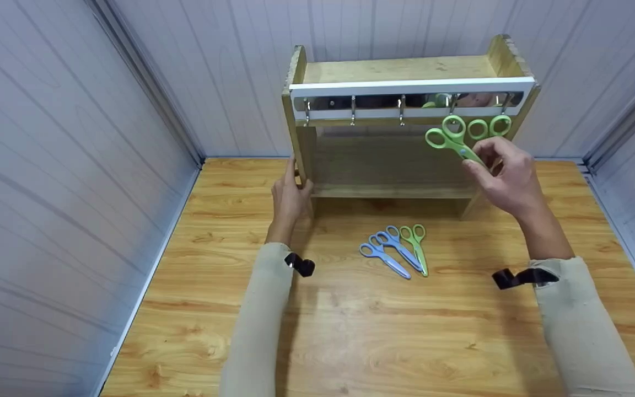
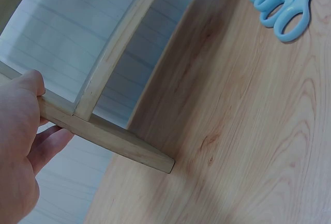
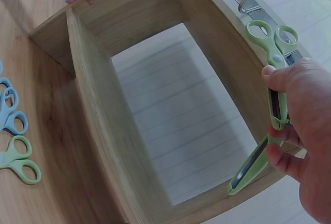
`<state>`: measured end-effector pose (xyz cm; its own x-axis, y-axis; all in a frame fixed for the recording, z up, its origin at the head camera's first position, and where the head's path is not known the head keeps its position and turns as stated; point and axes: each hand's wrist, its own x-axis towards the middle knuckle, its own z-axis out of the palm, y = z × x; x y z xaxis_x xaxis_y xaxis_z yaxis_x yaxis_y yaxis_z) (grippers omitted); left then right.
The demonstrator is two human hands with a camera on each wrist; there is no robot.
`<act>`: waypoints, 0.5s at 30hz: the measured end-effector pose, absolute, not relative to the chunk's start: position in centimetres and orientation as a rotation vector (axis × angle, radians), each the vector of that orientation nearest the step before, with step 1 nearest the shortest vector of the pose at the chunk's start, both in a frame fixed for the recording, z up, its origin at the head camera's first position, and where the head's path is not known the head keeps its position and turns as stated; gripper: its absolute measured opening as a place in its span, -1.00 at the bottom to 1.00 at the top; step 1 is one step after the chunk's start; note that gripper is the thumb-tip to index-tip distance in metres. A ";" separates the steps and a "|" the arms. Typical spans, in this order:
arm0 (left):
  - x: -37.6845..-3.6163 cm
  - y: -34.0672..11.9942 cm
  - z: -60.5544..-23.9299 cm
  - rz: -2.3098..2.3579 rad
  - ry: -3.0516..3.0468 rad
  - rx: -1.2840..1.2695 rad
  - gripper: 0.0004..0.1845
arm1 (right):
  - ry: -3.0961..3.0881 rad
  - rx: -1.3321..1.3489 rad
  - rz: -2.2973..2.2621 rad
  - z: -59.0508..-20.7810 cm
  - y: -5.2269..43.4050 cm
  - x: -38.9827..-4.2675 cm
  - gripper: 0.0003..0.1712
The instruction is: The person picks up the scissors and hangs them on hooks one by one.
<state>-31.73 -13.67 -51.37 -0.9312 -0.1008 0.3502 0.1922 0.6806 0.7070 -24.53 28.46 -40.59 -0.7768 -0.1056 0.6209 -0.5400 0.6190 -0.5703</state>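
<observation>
Green scissors going up by the hook rail

Right hand (image 1: pixel 507 176) pinches one pair of green scissors (image 1: pixel 450 138) by the blades, handles just below the hooks (image 1: pixel 353 110), beside another green pair (image 1: pixel 488 127) already hanging. Left hand (image 1: pixel 290 196) grips the wooden rack (image 1: pixel 405 69) by its left post. Three more on the table (image 1: pixel 350 331): two blue scissors (image 1: pixel 389 251), one green (image 1: pixel 418 245).

Open tabletop in front, crowded hook rail at the right

The wooden rack (image 1: pixel 405 138) blocks the back of the table (image 1: pixel 350 331); its middle is open right through. Three hooks (image 1: pixel 353 110) on the left hang bare, while hung green scissors (image 1: pixel 488 127) and the right hand (image 1: pixel 507 176) crowd the right end. Three scissors (image 1: pixel 397 249) lie mid-table; the left hand (image 1: pixel 290 196) grips the rack's left post.
</observation>
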 end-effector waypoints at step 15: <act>-31.6 -13.7 -51.2 -1.155 -2.538 -0.049 -0.20 | -2.290 0.458 1.152 -41.4 27.9 -24.9 -0.79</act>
